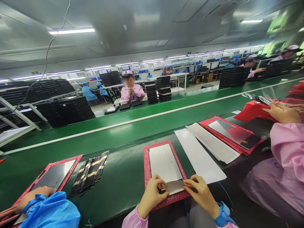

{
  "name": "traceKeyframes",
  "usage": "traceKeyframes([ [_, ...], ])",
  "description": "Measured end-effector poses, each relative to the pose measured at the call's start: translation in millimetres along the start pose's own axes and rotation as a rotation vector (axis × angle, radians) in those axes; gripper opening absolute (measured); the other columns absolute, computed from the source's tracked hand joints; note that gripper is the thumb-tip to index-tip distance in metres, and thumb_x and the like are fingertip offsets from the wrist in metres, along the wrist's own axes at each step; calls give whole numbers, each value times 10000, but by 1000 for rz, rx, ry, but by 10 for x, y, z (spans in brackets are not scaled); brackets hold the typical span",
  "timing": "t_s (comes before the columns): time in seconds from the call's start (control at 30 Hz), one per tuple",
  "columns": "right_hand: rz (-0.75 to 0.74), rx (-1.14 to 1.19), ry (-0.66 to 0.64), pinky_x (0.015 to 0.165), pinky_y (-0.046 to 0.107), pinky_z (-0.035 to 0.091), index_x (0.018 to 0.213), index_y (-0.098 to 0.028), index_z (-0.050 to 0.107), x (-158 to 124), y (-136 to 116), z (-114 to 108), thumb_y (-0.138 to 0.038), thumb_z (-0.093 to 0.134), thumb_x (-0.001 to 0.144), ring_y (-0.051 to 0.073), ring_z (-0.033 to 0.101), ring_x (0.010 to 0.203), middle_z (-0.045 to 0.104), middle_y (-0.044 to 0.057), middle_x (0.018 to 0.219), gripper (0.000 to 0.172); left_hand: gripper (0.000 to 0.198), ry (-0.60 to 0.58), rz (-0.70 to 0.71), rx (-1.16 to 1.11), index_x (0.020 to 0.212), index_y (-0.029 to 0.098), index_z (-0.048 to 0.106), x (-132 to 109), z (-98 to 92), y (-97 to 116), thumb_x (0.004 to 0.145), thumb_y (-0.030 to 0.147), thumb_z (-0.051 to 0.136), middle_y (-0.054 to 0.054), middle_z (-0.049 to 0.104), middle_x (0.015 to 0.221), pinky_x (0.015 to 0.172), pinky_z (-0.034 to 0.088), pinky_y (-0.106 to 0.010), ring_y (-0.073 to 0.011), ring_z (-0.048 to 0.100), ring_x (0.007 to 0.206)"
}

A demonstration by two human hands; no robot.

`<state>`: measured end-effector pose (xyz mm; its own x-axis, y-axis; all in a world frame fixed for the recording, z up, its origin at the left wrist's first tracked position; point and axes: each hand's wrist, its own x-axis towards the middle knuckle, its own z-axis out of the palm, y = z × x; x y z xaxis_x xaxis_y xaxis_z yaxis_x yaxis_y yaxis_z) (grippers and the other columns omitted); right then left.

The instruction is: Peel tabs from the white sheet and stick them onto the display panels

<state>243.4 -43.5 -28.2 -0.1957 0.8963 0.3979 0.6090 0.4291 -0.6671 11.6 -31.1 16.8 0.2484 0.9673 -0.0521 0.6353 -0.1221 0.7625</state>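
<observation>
A white screen panel (164,163) lies in a red tray (145,164) on the dark bench in front of me. My left hand (152,194) pinches the panel's near left corner by a small flex tab (162,188). My right hand (201,191) is closed on the panel's near right edge, where a grey strip (175,186) runs between both hands.
White sheets (201,155) lie right of the tray. A person in pink on the right has another red tray with a dark panel (234,133). A blue-sleeved arm (51,210), a red tray (53,175) and several black flex strips (91,172) are on the left. A green conveyor (133,126) runs behind.
</observation>
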Motion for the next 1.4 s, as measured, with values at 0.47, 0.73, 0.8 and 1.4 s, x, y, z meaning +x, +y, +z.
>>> traceKeyframes([
  [0.47, -398, -305, 132, 869, 365, 469, 1321, -258, 343, -353, -68, 128, -84, 465, 825, 209, 558, 1042, 616, 10, 1098, 539, 91, 137, 113, 49, 785, 207, 643, -95, 112, 77, 747, 277, 601, -32, 506, 866, 611, 438, -230, -120, 527, 649],
  [0.73, -550, -367, 266, 944, 324, 444, 1103, -116, 565, -245, -241, 361, -65, 439, 812, 176, 567, 1033, 650, 64, 1020, 321, 169, 206, 187, 42, 796, 206, 614, -119, 209, 41, 852, 255, 462, -23, 500, 827, 672, 455, -226, -119, 551, 713],
  [0.8, -575, -365, 278, 956, 313, 431, 1065, -109, 585, -211, -315, 481, -73, 443, 804, 173, 562, 1041, 654, 69, 1010, 299, 191, 199, 201, 60, 807, 212, 608, -123, 205, 47, 869, 248, 430, -18, 502, 815, 670, 457, -226, -114, 549, 697],
  [1.4, -498, -449, 220, 1057, 382, 283, 1109, -83, 546, -218, -231, 409, -109, 523, 780, 180, 529, 1089, 621, 76, 1082, 331, 263, 194, 290, 321, 1045, 228, 573, -139, 140, 6, 886, 205, 365, -50, 541, 903, 720, 488, -275, -144, 564, 734],
])
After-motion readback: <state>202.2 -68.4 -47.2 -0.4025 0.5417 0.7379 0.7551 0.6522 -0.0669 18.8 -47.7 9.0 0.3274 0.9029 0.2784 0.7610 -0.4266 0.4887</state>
